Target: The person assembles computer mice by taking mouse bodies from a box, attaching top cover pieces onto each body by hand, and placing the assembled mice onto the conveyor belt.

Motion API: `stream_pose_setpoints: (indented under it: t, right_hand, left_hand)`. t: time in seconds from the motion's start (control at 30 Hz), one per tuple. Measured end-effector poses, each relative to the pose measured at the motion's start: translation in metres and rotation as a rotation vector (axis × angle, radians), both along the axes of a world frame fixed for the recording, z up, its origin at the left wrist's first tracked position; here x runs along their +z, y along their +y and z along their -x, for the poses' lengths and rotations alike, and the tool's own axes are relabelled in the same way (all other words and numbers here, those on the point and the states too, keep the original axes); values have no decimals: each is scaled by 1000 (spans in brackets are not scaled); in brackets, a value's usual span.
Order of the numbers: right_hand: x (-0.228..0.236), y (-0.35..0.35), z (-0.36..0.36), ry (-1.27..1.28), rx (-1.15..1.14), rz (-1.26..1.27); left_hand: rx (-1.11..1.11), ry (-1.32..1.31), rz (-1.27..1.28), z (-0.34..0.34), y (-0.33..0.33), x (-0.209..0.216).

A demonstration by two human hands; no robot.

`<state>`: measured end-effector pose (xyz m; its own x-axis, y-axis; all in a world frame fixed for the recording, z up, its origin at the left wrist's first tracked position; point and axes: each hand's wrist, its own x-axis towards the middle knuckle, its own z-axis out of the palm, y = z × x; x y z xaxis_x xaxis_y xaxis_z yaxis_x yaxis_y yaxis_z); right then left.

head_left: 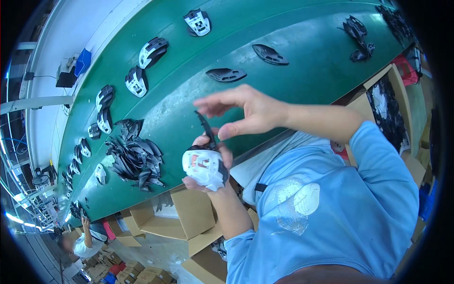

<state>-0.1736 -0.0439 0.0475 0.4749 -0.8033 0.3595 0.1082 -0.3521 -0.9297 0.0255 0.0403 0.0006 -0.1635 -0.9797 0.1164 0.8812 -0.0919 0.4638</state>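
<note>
My left hand (226, 156) is closed round a white moulded plastic shell (208, 176) with cut-out slots. A thin curved black plastic piece (206, 126) stands up from the shell's far edge, by the left fingertips. Just beyond and to the right, my right hand (255, 110) is open, fingers stretched over the top of the black piece and thumb apart from them. I cannot tell whether the right hand touches it. Two flat black slotted pieces, a nearer one (226, 74) and a farther one (270, 54), lie on the green table past my hands.
A heap of black curved parts (137, 158) lies left on the green table (179, 106). Several white-and-black shells (197, 22) line its far side. More black parts (358, 38) lie far right. Cardboard boxes (191, 213) stand along the near edge. Another person (87, 241) is at the far left.
</note>
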Motion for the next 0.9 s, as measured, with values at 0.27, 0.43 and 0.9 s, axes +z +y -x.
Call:
stream_pose_setpoints:
  t: [0.27, 0.43, 0.9]
  right_hand:
    - [-13, 18, 4, -361, -209, -64]
    - [-8, 37, 19, 6, -84, 225]
    - [-20, 42, 6, -51, -85, -57]
  left_hand:
    - [349, -425, -295, 44, 2, 4]
    - [708, -585, -144, 53, 0, 9]
    - [790, -616, -238, 63, 6, 8]
